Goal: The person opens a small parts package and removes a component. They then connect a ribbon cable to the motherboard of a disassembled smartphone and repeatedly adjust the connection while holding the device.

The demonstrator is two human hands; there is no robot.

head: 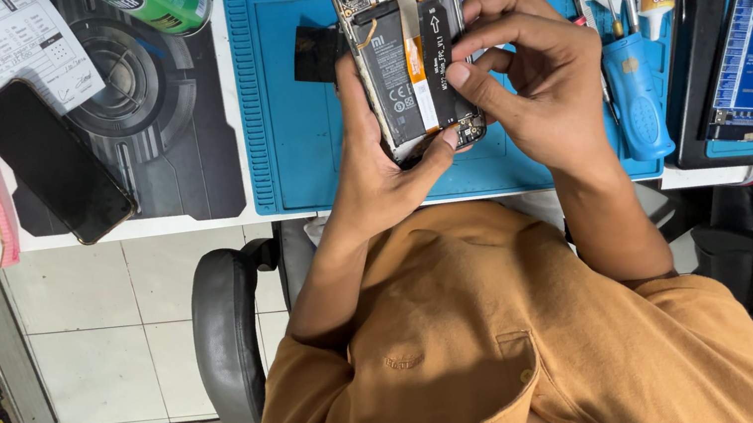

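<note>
Over the blue mat (307,152) near the surface's front edge, an opened phone (406,46) is held, back cover already off, battery and board exposed. The left hand (378,156) is clamped around its lower end; the right hand (536,75) pinches a thin black flex strip (437,61), apparently not yet seated. The mat is matte and ridged.
</note>
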